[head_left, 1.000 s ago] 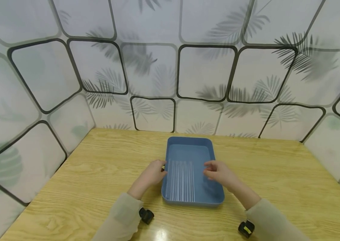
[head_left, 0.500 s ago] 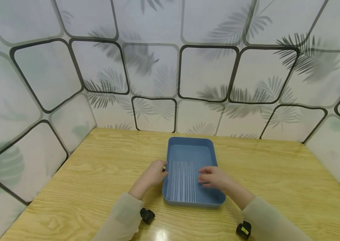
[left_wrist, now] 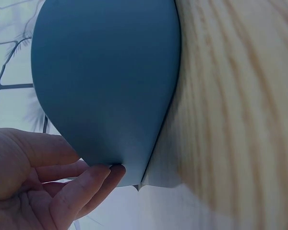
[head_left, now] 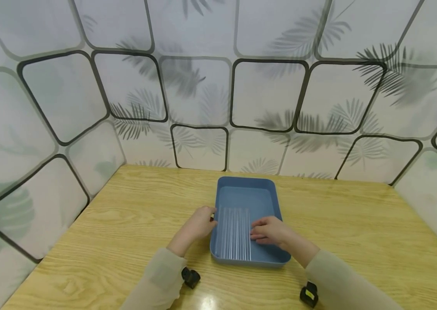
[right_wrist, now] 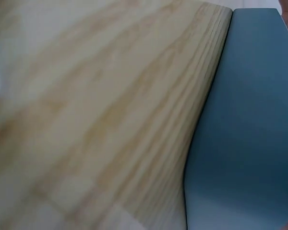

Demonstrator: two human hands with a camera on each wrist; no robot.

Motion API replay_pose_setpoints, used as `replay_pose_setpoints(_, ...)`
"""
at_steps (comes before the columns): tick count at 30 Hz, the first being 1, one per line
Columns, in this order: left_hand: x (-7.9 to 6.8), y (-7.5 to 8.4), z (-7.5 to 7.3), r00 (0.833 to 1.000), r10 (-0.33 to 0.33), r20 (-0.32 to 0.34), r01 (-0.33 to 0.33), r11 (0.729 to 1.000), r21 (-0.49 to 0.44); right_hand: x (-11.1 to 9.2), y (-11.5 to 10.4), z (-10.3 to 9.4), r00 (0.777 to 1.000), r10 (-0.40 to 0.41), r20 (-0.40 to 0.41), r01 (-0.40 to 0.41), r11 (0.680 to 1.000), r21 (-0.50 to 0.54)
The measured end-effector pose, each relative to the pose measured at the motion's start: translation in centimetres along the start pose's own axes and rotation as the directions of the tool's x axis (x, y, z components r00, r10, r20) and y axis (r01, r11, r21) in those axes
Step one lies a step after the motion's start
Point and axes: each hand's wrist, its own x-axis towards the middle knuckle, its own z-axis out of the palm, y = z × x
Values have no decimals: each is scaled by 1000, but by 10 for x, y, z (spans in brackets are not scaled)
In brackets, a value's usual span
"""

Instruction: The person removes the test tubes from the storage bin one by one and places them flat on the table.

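Observation:
A blue rectangular tray point(head_left: 247, 194) sits on the wooden table. In its near left part, several long, clear, thin tubes point(head_left: 238, 232) lie side by side. My left hand point(head_left: 200, 224) holds the tray's left rim; the left wrist view shows its fingers point(left_wrist: 98, 179) bent at the tray's outer wall. My right hand point(head_left: 270, 231) reaches over the right rim into the tray, fingers loosely bent, fingertips close beside the rightmost tube. In the right wrist view the tray's outer wall point(right_wrist: 245, 115) hides most of this hand.
The pale wooden table point(head_left: 149, 202) spreads around the tray. Patterned cloth walls point(head_left: 265, 94) stand behind it and on both sides. Each sleeve cuff carries a small black camera, one by the left wrist point(head_left: 190, 277) and one by the right wrist point(head_left: 309, 294).
My right hand has moved left and slightly nearer, from the tray's right side to beside the tubes. My left hand has stayed at the left rim.

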Motion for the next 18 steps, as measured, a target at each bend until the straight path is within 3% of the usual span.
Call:
replay_pose_setpoints(8,-1,2,-1,1000,-8,1,8,1000,2,6,0,3,1000,9,-4,-9,1000,-3)
replay_pose_setpoints(18,0,1,0,1000,-17,3,17,1000,9,14,-1,9,997,23,-77,-26,999,-42)
